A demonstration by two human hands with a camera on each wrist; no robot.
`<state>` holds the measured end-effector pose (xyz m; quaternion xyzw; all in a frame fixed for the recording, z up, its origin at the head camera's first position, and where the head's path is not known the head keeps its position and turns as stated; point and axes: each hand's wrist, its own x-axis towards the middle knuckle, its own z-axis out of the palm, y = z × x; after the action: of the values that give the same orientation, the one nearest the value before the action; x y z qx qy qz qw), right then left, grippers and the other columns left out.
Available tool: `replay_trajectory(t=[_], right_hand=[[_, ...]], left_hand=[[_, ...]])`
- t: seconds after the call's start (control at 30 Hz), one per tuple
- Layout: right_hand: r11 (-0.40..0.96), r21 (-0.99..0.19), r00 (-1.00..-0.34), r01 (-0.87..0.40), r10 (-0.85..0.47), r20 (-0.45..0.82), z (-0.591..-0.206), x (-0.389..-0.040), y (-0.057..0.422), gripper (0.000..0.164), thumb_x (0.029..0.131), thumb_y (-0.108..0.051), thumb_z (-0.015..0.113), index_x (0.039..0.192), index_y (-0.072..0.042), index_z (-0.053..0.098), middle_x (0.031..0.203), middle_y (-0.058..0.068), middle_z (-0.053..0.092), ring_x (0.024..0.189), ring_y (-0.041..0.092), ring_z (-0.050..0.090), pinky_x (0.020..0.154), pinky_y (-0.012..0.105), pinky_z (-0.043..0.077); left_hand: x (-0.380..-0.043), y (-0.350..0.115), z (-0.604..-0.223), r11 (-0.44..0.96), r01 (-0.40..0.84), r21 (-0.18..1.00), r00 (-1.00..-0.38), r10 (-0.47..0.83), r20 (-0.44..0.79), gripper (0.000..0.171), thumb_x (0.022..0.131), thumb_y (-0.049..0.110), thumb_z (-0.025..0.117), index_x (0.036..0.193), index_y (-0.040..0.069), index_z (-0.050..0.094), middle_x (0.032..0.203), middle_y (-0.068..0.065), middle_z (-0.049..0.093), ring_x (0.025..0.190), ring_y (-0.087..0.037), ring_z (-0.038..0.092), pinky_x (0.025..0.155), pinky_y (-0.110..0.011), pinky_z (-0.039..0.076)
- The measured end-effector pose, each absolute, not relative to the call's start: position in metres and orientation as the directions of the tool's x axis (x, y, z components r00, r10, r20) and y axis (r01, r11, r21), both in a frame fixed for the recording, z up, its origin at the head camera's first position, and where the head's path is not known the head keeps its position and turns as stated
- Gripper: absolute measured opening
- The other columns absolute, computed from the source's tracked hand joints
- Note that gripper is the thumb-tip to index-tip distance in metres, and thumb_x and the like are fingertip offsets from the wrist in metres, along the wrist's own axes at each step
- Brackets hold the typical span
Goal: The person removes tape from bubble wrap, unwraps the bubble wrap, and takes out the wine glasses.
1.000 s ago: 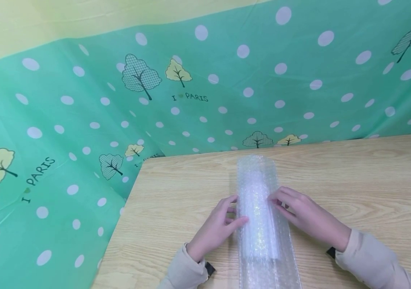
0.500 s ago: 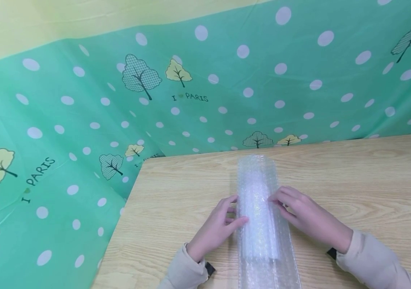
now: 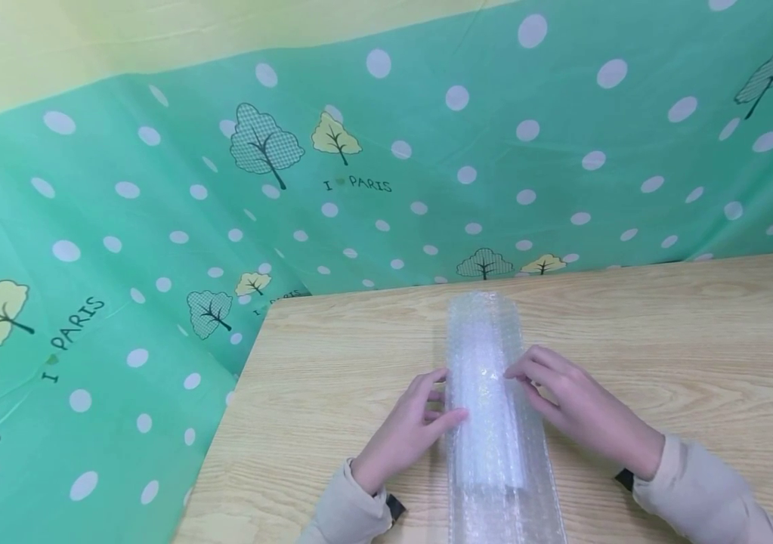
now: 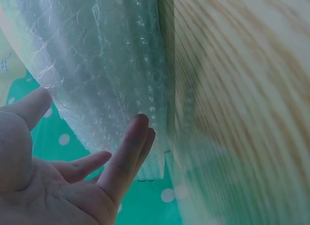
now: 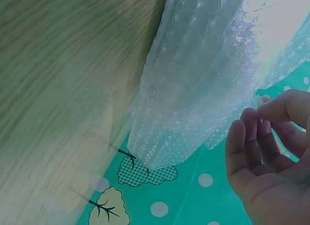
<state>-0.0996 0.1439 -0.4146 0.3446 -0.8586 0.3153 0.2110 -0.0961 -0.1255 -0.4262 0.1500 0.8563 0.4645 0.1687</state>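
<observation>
A long bundle of clear bubble wrap [image 3: 484,453] lies lengthwise on the wooden table, rolled around something whitish that shows through the layers. My left hand [image 3: 408,434] rests against its left side, the thumb on top and the other fingers along the flank. Those fingers [image 4: 127,157] look fairly straight in the left wrist view. On the opposite side, my right hand [image 3: 566,397] pinches the wrap's loose edge on top between thumb and forefinger. The right wrist view shows the bent fingers [image 5: 237,147] of that hand, their tips meeting at the film's edge.
The wood-grain table [image 3: 699,340] extends to both sides of the bundle. Behind it and to the left hangs a green cloth [image 3: 427,151] with white dots and printed trees. The near end of the wrap runs out of the head view.
The right hand has risen very slightly at the knuckles, its fingertips staying at the same edge. The left hand and the bundle have kept their places.
</observation>
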Motion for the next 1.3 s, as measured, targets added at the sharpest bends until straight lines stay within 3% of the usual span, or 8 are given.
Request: replay_trajectory(t=[0.1,0.37,0.6,0.83,1.1,1.3], right_hand=[[0.56,-0.406,-0.679,-0.722,-0.46,0.572,-0.414,-0.099,0.144,0.033,0.075,0.011,0.074,0.102,-0.008,0.07,0.1,-0.006,0.064,0.091,0.008,0.063,0.081,0.014,0.055],[0.55,-0.45,-0.703,-0.703,-0.445,0.555,-0.414,-0.098,0.144,0.033,0.077,0.011,0.072,0.103,-0.009,0.068,0.097,-0.005,0.063,0.084,0.003,0.061,0.074,0.016,0.057],[0.524,-0.458,-0.689,-0.718,-0.446,0.571,-0.415,-0.1,0.141,0.034,0.075,0.012,0.074,0.102,-0.008,0.068,0.097,-0.005,0.063,0.085,0.005,0.063,0.076,0.015,0.057],[0.517,-0.449,-0.677,-0.729,-0.446,0.586,-0.416,-0.1,0.14,0.033,0.075,0.012,0.074,0.101,-0.008,0.068,0.096,-0.005,0.063,0.084,0.006,0.064,0.079,0.009,0.053],[0.526,-0.455,-0.688,-0.719,-0.441,0.576,-0.416,-0.096,0.14,0.036,0.076,0.009,0.074,0.105,-0.011,0.067,0.099,-0.008,0.062,0.087,0.006,0.063,0.078,0.018,0.058],[0.561,-0.468,-0.727,-0.683,-0.459,0.511,-0.417,-0.094,0.14,0.04,0.081,-0.01,0.077,0.118,-0.012,0.062,0.11,-0.008,0.057,0.098,0.008,0.059,0.084,0.029,0.059]], left_hand=[[-0.096,-0.125,-0.426,0.525,0.108,0.845,-0.898,0.416,-0.144,0.076,0.092,0.056,0.061,0.154,0.022,0.031,0.148,0.0,0.043,0.119,-0.019,0.059,0.094,-0.024,0.054],[-0.096,-0.125,-0.42,0.64,0.235,0.732,-0.902,0.425,-0.081,0.081,0.091,0.069,0.05,0.155,0.021,0.031,0.15,0.002,0.042,0.13,-0.02,0.05,0.108,-0.047,0.046],[-0.096,-0.12,-0.41,0.626,0.295,0.722,-0.9,0.435,-0.009,0.078,0.094,0.063,0.051,0.155,0.02,0.029,0.153,0.002,0.037,0.138,-0.021,0.042,0.115,-0.048,0.039],[-0.093,-0.109,-0.402,0.642,0.382,0.664,-0.888,0.454,0.072,0.079,0.095,0.062,0.05,0.156,0.018,0.028,0.163,-0.004,0.025,0.148,-0.025,0.028,0.117,-0.054,0.033],[-0.089,-0.1,-0.402,0.657,0.422,0.624,-0.871,0.484,0.079,0.079,0.093,0.065,0.051,0.156,0.022,0.029,0.165,-0.001,0.018,0.149,-0.023,0.025,0.114,-0.056,0.036],[-0.089,-0.101,-0.403,0.684,0.42,0.596,-0.879,0.47,0.08,0.081,0.092,0.069,0.048,0.155,0.021,0.03,0.165,0.0,0.019,0.149,-0.021,0.025,0.114,-0.054,0.036]])
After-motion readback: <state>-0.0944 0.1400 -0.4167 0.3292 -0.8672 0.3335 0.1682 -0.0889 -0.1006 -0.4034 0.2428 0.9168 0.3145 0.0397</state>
